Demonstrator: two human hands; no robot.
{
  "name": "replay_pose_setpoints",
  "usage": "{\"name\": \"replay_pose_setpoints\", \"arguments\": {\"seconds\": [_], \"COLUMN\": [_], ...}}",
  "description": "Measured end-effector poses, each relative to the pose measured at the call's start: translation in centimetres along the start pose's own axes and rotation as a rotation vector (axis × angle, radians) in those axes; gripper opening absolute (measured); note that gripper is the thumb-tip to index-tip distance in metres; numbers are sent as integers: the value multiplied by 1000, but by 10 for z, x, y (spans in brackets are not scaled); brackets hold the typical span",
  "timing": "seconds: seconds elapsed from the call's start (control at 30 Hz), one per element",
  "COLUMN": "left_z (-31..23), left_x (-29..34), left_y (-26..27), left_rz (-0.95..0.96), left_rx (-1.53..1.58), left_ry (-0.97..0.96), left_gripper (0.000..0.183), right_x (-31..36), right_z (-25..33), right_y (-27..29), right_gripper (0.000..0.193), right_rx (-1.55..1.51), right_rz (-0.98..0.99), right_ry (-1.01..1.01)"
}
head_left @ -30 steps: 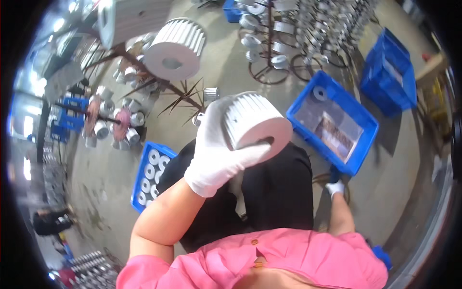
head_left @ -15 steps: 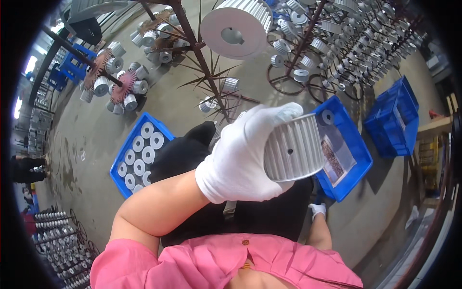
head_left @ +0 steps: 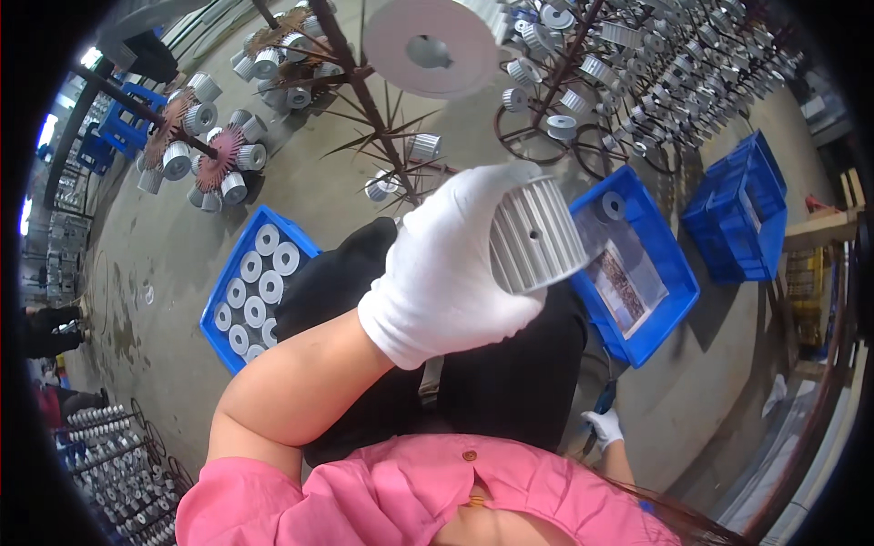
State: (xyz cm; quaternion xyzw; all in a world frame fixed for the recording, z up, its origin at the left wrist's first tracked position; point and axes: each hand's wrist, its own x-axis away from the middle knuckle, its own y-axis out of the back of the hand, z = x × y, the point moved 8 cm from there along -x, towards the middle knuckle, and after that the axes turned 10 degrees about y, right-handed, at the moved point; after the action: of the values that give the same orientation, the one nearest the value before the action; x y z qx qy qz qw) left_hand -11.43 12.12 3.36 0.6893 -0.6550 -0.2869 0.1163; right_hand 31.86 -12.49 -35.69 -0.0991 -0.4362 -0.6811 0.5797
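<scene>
My left hand point(head_left: 446, 273), in a white glove, is closed around a silver toothed belt pulley point(head_left: 539, 235). The pulley is tilted over my lap, its grooved side and a small dark hole facing up. Lower down at the right, my right hand point(head_left: 604, 428), also gloved, is closed on a slim tool with a dark blue handle point(head_left: 604, 398); its thin end points away, and its kind is too small to make out. Just beyond the pulley stands a blue bin point(head_left: 672, 320) holding a flat printed sheet point(head_left: 624, 287) and one pulley point(head_left: 613, 206).
Left of my legs, a blue bin point(head_left: 217, 341) holds several pulleys standing on end. A spiked rack point(head_left: 373, 109) rises ahead, with a large pulley point(head_left: 428, 50) near its top. More loaded racks point(head_left: 665, 82) stand far right, near stacked blue bins point(head_left: 736, 214).
The pulley in my left hand has shifted slightly left and up. My right hand has moved a little nearer my body, and the dark blue tool now shows in it.
</scene>
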Motion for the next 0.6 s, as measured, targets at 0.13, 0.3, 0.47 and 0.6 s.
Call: {"name": "replay_pose_setpoints", "arguments": {"seconds": [0.13, 0.3, 0.47, 0.6], "left_z": [0, -10, -13, -3], "left_x": [0, 2, 7, 4], "left_y": [2, -10, -17, -15], "left_rz": [-38, 21, 37, 3], "left_rx": [-120, -264, -384, -505], "left_ry": [-33, -66, -104, -63], "left_gripper": [58, 55, 55, 52], "right_x": [68, 151, 217, 256], "right_z": [86, 251, 357, 402], "right_y": [11, 46, 69, 67], "right_gripper": [63, 60, 54, 49], "right_rx": [-78, 362, 552, 806], "right_rz": [-124, -385, -715, -758], "right_ry": [242, 493, 934, 1093]}}
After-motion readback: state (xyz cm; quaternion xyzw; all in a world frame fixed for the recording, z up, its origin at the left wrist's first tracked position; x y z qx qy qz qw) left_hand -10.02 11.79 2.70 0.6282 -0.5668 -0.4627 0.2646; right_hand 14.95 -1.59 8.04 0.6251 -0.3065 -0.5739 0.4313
